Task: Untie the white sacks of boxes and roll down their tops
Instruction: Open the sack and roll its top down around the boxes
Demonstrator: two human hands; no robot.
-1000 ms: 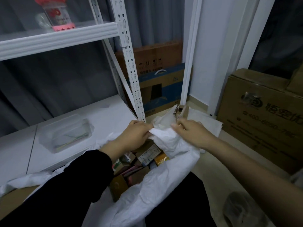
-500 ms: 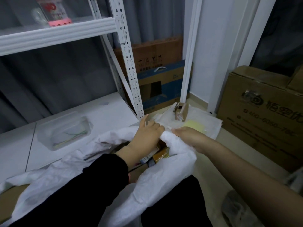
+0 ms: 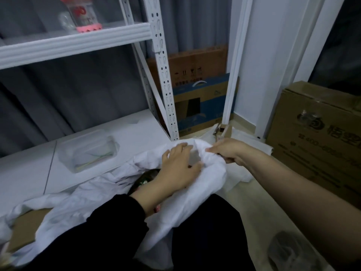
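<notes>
— Where is the sack, and what have your hands got?

— The crumpled white woven sack [image 3: 195, 200] lies on my lap at about six o'clock, its top bunched up toward twelve. My left hand [image 3: 176, 170] rests on the bunched edge with the fingers spread and nearly straight, so that grip is wide, pressing the cloth rather than closing on it. My right hand [image 3: 227, 151], at one o'clock from the left, has its fingers curled round the same white fold; that grip holds the sack.

— Can you see inside?

— Only a dark gap below my left wrist, with something greenish I cannot make out.

— And around you?

— At ten o'clock a clear plastic tub [image 3: 88, 150] sits on the lower white shelf [image 3: 136, 133] of the white metal rack [image 3: 166, 79]. At two o'clock stands a large brown cardboard carton [image 3: 316, 133] with printed characters.
</notes>
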